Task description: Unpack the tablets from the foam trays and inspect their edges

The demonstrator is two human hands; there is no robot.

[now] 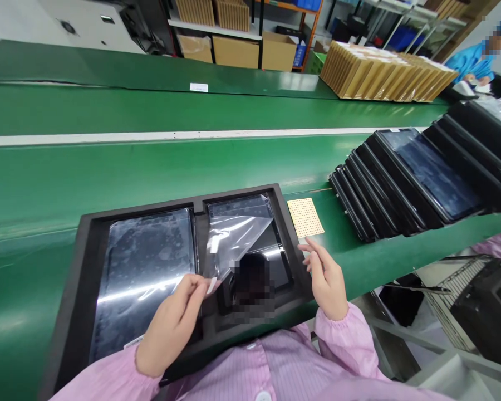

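Note:
A black foam tray (72, 295) lies before me with two dark flat screen panels in its recesses. The left panel (148, 267) has a cloudy-looking surface. On the right panel (280, 271), a clear protective film (229, 239) is folded back diagonally from the near corner, baring glossy dark glass. My left hand (171, 323) pinches the film's lifted corner at a white tab. Just outside the tray's right edge, my right hand (328, 281) holds nothing, its fingers loosely bent and apart. Close beyond its fingertips is a yellowish sheet of small dots (306, 217).
Dark panels (376, 189) lean in an overlapping row on the right of the green bench (150, 172). Cardboard dividers (384, 72) stand behind them. A person in blue (476, 64) works at the far right. A wire rack (455, 295) is below the bench edge.

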